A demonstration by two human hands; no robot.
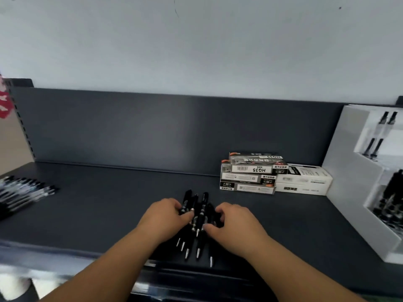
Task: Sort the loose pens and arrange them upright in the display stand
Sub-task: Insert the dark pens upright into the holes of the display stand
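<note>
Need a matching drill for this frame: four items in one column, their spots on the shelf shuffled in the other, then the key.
Items
1. black pen bundle
2. stack of pen boxes
3. display stand
4. row of loose pens

Places
A. far left of the shelf
B. far right of the shelf
C. front centre, gripped between left hand and right hand
D. right of centre, behind the hands

Pairs: 1-C, 2-D, 3-B, 4-A

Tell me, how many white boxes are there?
2. They are stacked right of the dark pen boxes, beside the display stand: the upper white box on the lower white box. Others may hide behind.
</note>
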